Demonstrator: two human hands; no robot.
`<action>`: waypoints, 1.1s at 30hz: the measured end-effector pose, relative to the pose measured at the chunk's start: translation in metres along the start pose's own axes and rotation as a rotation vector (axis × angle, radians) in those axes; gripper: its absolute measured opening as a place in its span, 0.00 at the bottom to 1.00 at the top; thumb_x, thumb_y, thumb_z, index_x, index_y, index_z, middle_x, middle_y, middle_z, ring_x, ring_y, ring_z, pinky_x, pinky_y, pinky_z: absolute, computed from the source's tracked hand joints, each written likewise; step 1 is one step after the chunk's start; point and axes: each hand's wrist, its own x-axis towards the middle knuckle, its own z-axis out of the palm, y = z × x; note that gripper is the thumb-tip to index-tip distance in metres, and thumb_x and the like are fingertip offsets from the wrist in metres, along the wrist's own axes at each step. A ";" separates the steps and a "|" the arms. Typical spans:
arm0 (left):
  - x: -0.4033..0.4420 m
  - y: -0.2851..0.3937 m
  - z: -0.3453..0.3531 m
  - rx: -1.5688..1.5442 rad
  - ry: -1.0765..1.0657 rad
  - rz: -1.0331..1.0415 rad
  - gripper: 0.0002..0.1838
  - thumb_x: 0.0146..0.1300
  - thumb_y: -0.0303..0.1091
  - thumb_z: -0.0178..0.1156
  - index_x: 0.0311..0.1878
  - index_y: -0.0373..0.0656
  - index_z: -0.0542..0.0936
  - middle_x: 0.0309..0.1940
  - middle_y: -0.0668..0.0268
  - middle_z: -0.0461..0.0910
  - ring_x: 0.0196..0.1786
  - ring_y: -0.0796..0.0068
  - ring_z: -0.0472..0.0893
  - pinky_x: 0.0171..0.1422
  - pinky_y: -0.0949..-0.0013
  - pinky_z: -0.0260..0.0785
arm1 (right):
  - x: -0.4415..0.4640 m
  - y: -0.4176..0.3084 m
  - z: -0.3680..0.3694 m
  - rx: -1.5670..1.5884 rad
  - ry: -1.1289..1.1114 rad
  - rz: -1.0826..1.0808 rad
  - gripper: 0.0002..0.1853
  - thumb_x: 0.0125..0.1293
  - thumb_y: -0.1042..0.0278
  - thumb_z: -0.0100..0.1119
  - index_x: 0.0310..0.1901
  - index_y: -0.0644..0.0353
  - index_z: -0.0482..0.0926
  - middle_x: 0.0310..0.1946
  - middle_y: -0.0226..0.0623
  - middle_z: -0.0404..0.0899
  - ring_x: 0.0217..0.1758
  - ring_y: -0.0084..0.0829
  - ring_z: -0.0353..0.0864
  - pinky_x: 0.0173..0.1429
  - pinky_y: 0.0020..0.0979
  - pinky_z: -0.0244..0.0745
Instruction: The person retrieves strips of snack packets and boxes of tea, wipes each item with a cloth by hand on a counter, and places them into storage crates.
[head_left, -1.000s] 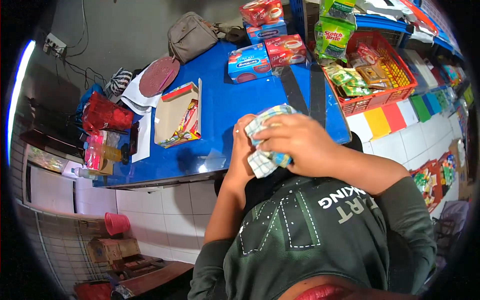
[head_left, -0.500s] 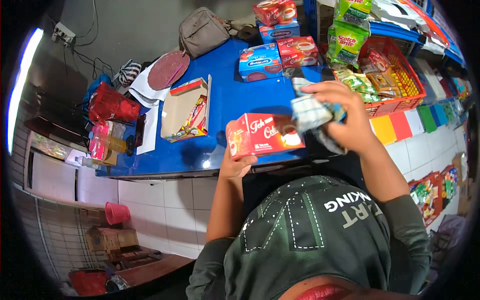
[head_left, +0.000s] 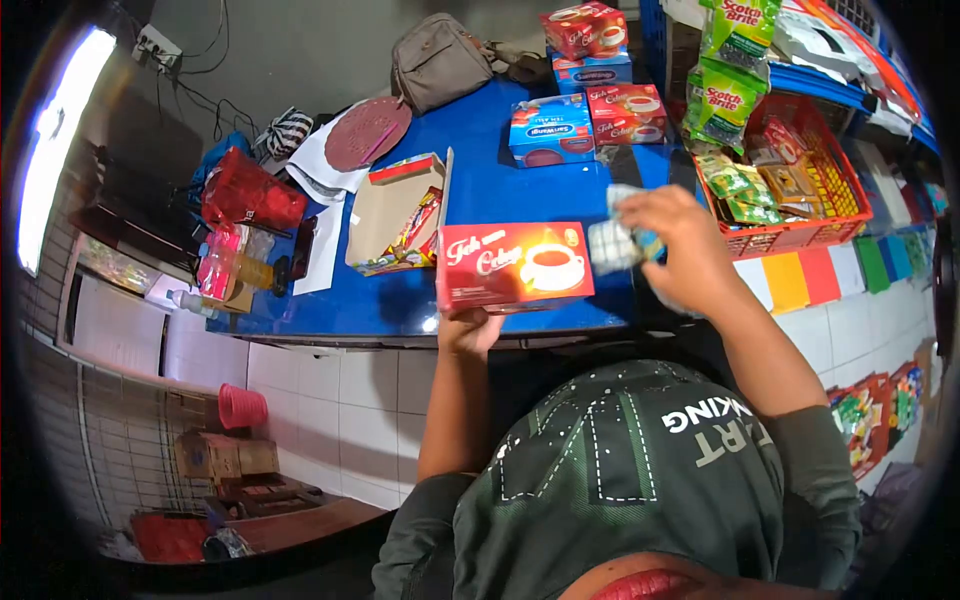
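A red tea box (head_left: 515, 268) with a cup printed on its front is held up over the table's front edge. My left hand (head_left: 470, 330) grips it from below at its left end; most of its fingers are hidden behind the box. Just right of the box, my right hand (head_left: 675, 245) is closed on a checked cloth (head_left: 612, 243), which is bunched and slightly blurred. The cloth appears close to the box's right end, though I cannot tell if they touch. Farther back stand another red tea box (head_left: 627, 114) and a blue tea box (head_left: 551, 131), side by side.
On the blue table (head_left: 490, 195) lies an open carton (head_left: 385, 220) with sachets inside. A grey bag (head_left: 440, 62) and a round reddish mat (head_left: 368, 133) lie behind. To the right are a red basket (head_left: 790, 235) of packets and hanging scouring-pad packs (head_left: 725, 105).
The tea box has turned so its broad front faces me. The cloth in my right hand has come off the front to beside the right end. The whole view has shifted slightly.
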 end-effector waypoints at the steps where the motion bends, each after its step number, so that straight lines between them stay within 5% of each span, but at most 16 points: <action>1: 0.000 0.000 -0.001 -0.050 -0.026 0.009 0.36 0.55 0.31 0.63 0.68 0.48 0.63 0.63 0.62 0.70 0.69 0.57 0.64 0.71 0.43 0.54 | 0.002 0.009 0.002 -0.071 0.035 0.035 0.26 0.42 0.73 0.67 0.48 0.57 0.79 0.53 0.37 0.76 0.58 0.42 0.71 0.61 0.38 0.68; 6: 0.011 -0.007 0.007 -0.144 -0.010 0.105 0.36 0.46 0.24 0.65 0.63 0.46 0.68 0.63 0.62 0.68 0.65 0.54 0.69 0.65 0.42 0.62 | 0.010 0.023 0.016 -0.286 -0.051 0.145 0.32 0.45 0.64 0.72 0.56 0.55 0.75 0.60 0.40 0.69 0.62 0.45 0.68 0.65 0.41 0.64; 9: 0.010 -0.005 0.023 -0.210 0.277 -0.108 0.35 0.51 0.27 0.64 0.65 0.44 0.64 0.63 0.59 0.68 0.66 0.55 0.68 0.66 0.42 0.61 | 0.015 0.018 0.015 0.190 -0.088 0.169 0.42 0.49 0.57 0.71 0.67 0.53 0.63 0.68 0.42 0.59 0.70 0.42 0.58 0.70 0.45 0.56; 10: 0.011 -0.005 0.030 -0.212 0.286 -0.105 0.35 0.51 0.27 0.64 0.65 0.44 0.64 0.63 0.59 0.68 0.66 0.55 0.68 0.66 0.42 0.61 | 0.015 0.015 0.015 0.191 -0.097 0.168 0.42 0.49 0.57 0.71 0.67 0.53 0.63 0.68 0.42 0.59 0.70 0.42 0.58 0.70 0.45 0.56; 13: 0.028 -0.008 0.052 -0.130 0.371 -0.236 0.37 0.58 0.38 0.64 0.68 0.43 0.59 0.65 0.57 0.65 0.67 0.56 0.66 0.69 0.45 0.59 | 0.019 0.002 0.018 0.903 -0.113 0.263 0.46 0.51 0.63 0.71 0.71 0.51 0.55 0.66 0.43 0.62 0.69 0.38 0.61 0.70 0.43 0.58; 17: 0.036 -0.014 0.072 -0.169 0.478 -0.329 0.38 0.61 0.44 0.62 0.68 0.40 0.56 0.64 0.54 0.65 0.66 0.56 0.67 0.67 0.44 0.61 | 0.014 -0.011 0.037 1.235 -0.115 0.424 0.48 0.52 0.68 0.71 0.72 0.49 0.51 0.63 0.42 0.64 0.63 0.34 0.68 0.66 0.39 0.65; 22: 0.031 -0.020 0.074 -0.292 0.518 -0.369 0.31 0.65 0.41 0.57 0.67 0.41 0.58 0.60 0.55 0.70 0.64 0.57 0.70 0.67 0.46 0.61 | 0.011 -0.010 0.040 1.219 -0.045 0.475 0.45 0.54 0.71 0.71 0.71 0.51 0.55 0.57 0.44 0.68 0.54 0.29 0.74 0.54 0.32 0.74; 26: 0.027 -0.020 0.076 -0.236 0.540 -0.383 0.33 0.64 0.40 0.59 0.68 0.43 0.57 0.66 0.53 0.61 0.68 0.58 0.64 0.69 0.49 0.60 | 0.012 -0.012 0.033 1.167 -0.050 0.461 0.46 0.52 0.67 0.73 0.70 0.51 0.56 0.52 0.42 0.72 0.51 0.26 0.75 0.52 0.31 0.74; 29: 0.021 -0.034 0.069 0.587 0.674 0.053 0.39 0.60 0.37 0.63 0.71 0.46 0.54 0.72 0.54 0.47 0.73 0.61 0.54 0.70 0.52 0.57 | 0.013 -0.017 0.017 0.858 0.023 0.379 0.47 0.47 0.67 0.74 0.70 0.51 0.57 0.54 0.38 0.72 0.54 0.28 0.73 0.59 0.32 0.69; 33: 0.020 -0.008 0.080 1.097 0.235 -0.067 0.42 0.57 0.33 0.66 0.72 0.48 0.55 0.73 0.56 0.36 0.75 0.63 0.47 0.70 0.57 0.55 | 0.010 -0.024 0.020 0.527 0.181 0.182 0.46 0.45 0.64 0.76 0.68 0.54 0.62 0.52 0.38 0.73 0.53 0.29 0.74 0.58 0.32 0.69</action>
